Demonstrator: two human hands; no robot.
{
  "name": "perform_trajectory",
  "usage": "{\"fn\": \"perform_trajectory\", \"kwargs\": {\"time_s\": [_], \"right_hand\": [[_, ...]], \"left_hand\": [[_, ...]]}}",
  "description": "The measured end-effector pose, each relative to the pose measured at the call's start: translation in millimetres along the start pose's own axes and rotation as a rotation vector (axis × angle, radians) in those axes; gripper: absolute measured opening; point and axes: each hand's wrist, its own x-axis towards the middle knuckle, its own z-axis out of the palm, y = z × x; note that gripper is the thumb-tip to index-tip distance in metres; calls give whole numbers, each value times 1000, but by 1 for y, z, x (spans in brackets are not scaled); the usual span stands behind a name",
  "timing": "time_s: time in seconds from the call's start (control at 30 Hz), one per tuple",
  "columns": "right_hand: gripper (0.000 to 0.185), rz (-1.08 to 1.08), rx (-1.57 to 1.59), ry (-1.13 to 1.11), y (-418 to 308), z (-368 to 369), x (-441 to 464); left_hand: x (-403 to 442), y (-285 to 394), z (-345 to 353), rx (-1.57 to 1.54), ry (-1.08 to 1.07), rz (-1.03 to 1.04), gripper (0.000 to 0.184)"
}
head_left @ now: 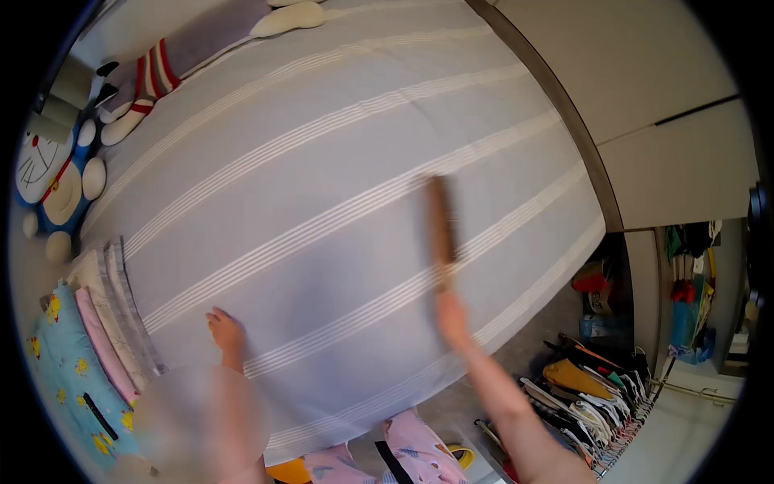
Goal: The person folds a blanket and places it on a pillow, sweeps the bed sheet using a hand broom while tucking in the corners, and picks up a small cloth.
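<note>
My right hand (451, 320) is closed around the handle of a brown bed brush (440, 222), which is smeared by motion. The long bristled head points away from me over the grey-blue bed sheet (322, 218) with white stripes. Whether the bristles touch the cloth I cannot tell. Down on the left, my left hand (225, 329) lies on the sheet with its fingers apart and nothing in them. A pale blurred round patch covers part of my left forearm.
Folded bedding (113, 323) and a blue patterned pillow (68, 363) lie at the left edge. A blue and white plush toy (64, 181) and a long grey plush (201, 40) sit farther up. Cabinets (661, 137) and a rack of hanging clothes (588, 395) stand right.
</note>
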Motion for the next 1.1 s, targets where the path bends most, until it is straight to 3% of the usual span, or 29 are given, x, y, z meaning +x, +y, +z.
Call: {"fn": "perform_trajectory", "kwargs": {"time_s": [0.03,0.07,0.1,0.2,0.3,0.43,0.47,0.5,0.53,0.57,0.63,0.7,0.83,0.9,1.0,1.1], "right_hand": [[28,-2,199,-217,-36,12,-28],[26,-322,111,-287,-38,46,-46],[25,-636,-47,-471,-63,32,-53],[25,-588,-280,-657,-44,26,-42],[27,-432,-275,-406,62,-21,-17],[30,102,-504,68,245,-134,-4],[34,418,-302,387,303,-130,5],[43,934,224,348,285,-167,7],[48,1182,826,496,341,-170,18],[48,1341,1004,534,363,-177,11],[47,957,678,598,314,-165,-43],[43,584,405,490,264,-127,-96],[31,-11,195,-98,135,-55,-195],[30,-221,-59,-438,109,-46,-206],[33,-111,39,-325,146,-17,-225],[40,228,14,-78,173,-19,-262]], "left_hand": [[-20,16,21,7,127,150,54],[-41,31,33,14,248,305,49],[-64,50,34,-34,209,364,50],[-122,82,32,-115,118,458,53],[-160,75,38,-103,83,447,56],[-182,51,42,-110,11,470,58],[-188,49,40,-112,-9,462,59],[-194,49,41,-133,-21,444,58],[-202,51,43,-153,-33,430,58],[-210,51,43,-169,-46,417,58],[-227,56,46,-223,-2,502,56],[-246,70,45,-291,1,566,54],[-295,100,43,-410,-58,667,51],[-323,115,45,-494,-93,701,49],[-372,121,44,-639,-226,662,44],[-422,123,46,-755,-433,534,38]]}}
